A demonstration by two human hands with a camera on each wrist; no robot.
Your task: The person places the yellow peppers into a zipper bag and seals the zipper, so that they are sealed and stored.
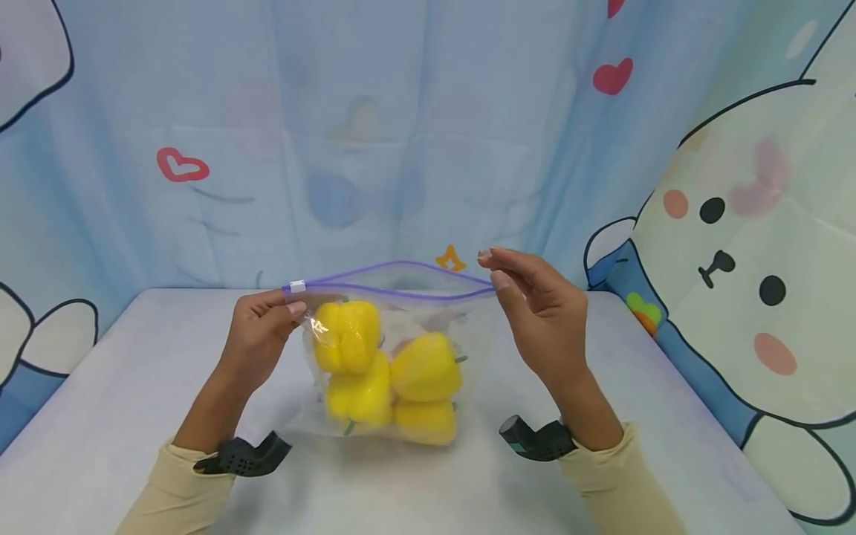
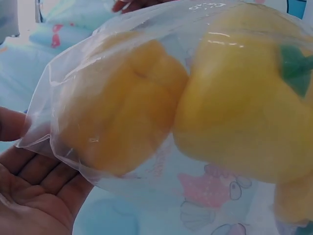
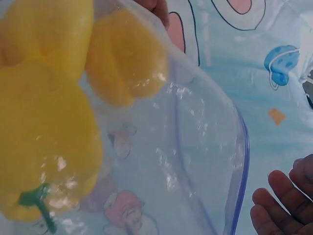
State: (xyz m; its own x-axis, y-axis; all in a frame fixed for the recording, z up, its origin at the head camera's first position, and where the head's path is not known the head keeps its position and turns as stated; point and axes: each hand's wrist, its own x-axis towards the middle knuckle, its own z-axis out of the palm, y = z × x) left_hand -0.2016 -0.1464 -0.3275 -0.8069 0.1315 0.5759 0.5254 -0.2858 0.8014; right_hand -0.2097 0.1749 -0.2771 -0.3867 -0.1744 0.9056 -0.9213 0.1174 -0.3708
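Note:
A clear plastic slider bag (image 1: 401,292) with a purple zip strip hangs upright, its mouth parted along the top. Inside it are several yellow bell peppers (image 1: 428,368) with green stems, also large in both wrist views. My left hand (image 1: 262,333) pinches the bag's upper left edge between thumb and fingers, just below the white slider (image 1: 297,285). At the opposite top corner, my right hand (image 1: 545,312) is raised with its fingers loosely bent. The right wrist view shows those fingers (image 3: 281,205) apart from the purple strip, holding nothing.
A white table (image 1: 167,349) lies beneath the bag. Behind it hangs a light blue curtain (image 1: 401,96) with hearts and cartoon figures, and a large cartoon bear (image 1: 729,297) is printed on the right side. Dark wrist cameras (image 1: 244,455) are strapped to both wrists.

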